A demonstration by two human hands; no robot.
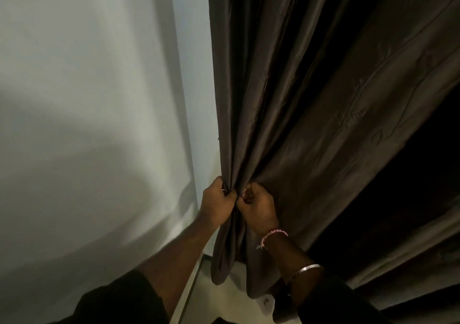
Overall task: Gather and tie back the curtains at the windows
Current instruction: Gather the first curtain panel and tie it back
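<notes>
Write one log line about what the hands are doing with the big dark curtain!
phase: gathering | left hand: grips dark brown fabric curtain | right hand: grips same bunch | tie: none visible | beside: white wall

Single head-worn wide-angle view, aimed forward and down.

Looks from above and behind along both forearms, close in on the left hand and right hand near lower centre. Faces a pale wall filling the left half and a dark curtain filling the right, both running top to bottom with wide-angle slant. Catches a strip of floor at the bottom edge. No second view for overlap.
</notes>
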